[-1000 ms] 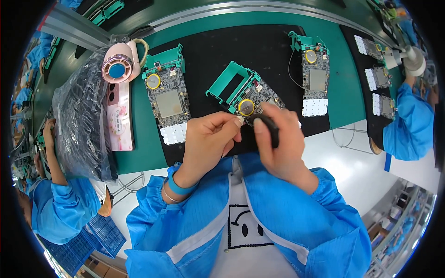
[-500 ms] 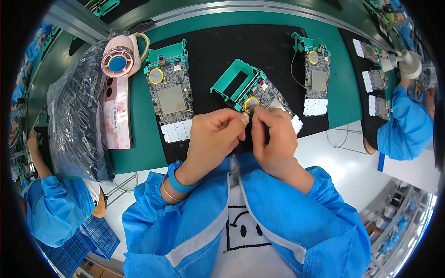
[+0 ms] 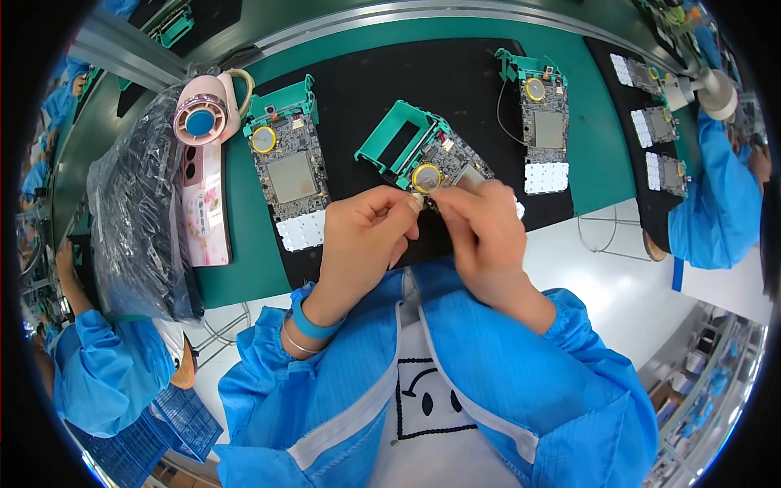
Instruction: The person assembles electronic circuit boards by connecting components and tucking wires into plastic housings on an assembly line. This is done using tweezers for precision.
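A circuit board (image 3: 465, 163) lies tilted on the black mat in front of me. A green plastic frame (image 3: 400, 137) is attached at its far left end, and a round yellow-rimmed coin cell (image 3: 426, 177) sits near its left edge. My left hand (image 3: 366, 236) pinches a small whitish piece (image 3: 417, 200) between thumb and forefinger, just below the coin cell. Thumb and forefinger of my right hand (image 3: 490, 236) are closed together beside it, over the board's near edge. Whatever the right fingertips hold is too small to make out.
Similar boards lie left (image 3: 291, 179) and right (image 3: 547, 130) on the black mat (image 3: 366, 81). Farther left are a pink handheld fan (image 3: 203, 110), a pink flowered phone (image 3: 205, 215) and a dark plastic bag (image 3: 134, 211). Co-workers in blue sit at both sides.
My right fingertips have drawn back from over the coin cell to the board's near edge, leaving the cell fully in sight. My left hand keeps its pinch. The view has shifted slightly.
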`<state>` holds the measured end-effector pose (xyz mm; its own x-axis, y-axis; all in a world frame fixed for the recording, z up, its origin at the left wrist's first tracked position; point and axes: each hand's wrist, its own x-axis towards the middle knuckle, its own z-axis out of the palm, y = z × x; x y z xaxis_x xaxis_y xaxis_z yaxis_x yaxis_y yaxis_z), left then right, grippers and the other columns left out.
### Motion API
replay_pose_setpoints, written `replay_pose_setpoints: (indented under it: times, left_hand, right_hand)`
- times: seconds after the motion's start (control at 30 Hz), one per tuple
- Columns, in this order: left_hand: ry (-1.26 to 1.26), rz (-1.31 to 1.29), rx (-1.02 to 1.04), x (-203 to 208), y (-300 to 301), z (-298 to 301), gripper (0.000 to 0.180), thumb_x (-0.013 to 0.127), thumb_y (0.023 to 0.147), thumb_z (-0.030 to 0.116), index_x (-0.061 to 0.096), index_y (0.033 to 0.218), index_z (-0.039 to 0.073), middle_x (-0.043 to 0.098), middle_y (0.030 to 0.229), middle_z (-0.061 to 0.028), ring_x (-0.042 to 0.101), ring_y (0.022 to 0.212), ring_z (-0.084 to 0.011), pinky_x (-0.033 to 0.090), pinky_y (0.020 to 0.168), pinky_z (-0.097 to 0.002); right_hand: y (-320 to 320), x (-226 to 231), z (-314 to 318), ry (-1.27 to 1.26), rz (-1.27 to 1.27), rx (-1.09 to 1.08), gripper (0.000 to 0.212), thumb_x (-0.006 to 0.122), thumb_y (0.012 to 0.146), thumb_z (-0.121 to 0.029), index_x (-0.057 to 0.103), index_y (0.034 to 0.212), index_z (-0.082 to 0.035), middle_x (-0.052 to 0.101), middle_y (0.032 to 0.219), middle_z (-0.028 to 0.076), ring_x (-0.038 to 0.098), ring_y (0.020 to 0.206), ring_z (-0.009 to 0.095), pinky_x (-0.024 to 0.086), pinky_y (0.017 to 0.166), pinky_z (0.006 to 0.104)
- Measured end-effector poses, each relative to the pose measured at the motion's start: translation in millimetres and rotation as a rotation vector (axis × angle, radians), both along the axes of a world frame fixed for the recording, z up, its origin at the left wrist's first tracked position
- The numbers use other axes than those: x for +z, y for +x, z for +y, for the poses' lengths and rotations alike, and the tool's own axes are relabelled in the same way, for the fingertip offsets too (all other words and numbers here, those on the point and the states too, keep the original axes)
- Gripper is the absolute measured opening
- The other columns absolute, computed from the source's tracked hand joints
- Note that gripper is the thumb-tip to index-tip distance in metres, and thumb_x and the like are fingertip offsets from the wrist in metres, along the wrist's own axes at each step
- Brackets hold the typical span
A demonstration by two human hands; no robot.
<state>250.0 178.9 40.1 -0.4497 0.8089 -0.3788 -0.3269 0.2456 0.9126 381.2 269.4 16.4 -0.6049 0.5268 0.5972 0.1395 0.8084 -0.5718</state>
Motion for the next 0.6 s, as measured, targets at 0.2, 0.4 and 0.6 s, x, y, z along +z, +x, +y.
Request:
replay_pose_setpoints:
  times: [0.2,0.4,0.6]
  left_hand:
    - [0.023,0.056,0.001,-0.7,2.9,1.3,0.018,0.061,0.088,0.012,0.065,0.081,-0.003,0.059,0.063,-0.0024,0.045,0.046,-0.0023,0.031,0.039,-0.0193]
    - [-0.098,0.188,-0.110,3.5,4.0,6.7,0.027,0.063,0.087,0.018,0.064,0.069,-0.003,0.052,0.051,0.0007,0.042,0.042,-0.0017,0.026,0.038,-0.0202]
    - [-0.144,0.184,-0.051,2.7,8.9,9.0,0.029,0.064,0.087,0.019,0.063,0.066,-0.001,0.050,0.048,0.0026,0.038,0.041,-0.0008,0.023,0.037,-0.0197]
  right_hand:
    - [20.4,-10.5,-3.6,-0.100,-0.046,-0.126,0.020,0.076,0.073,-0.009,0.063,0.087,-0.005,0.052,0.082,0.009,0.053,0.068,0.020,0.043,0.054,0.0300]
    - [18.1,-13.1,-5.1,-0.141,0.002,-0.163,0.015,0.074,0.075,-0.007,0.060,0.081,-0.005,0.052,0.077,0.008,0.052,0.064,0.021,0.041,0.052,0.0304]
    - [23.0,-5.9,-2.3,-0.137,-0.022,-0.098,0.012,0.069,0.078,-0.003,0.061,0.087,-0.004,0.055,0.080,0.010,0.053,0.069,0.022,0.043,0.058,0.0318]
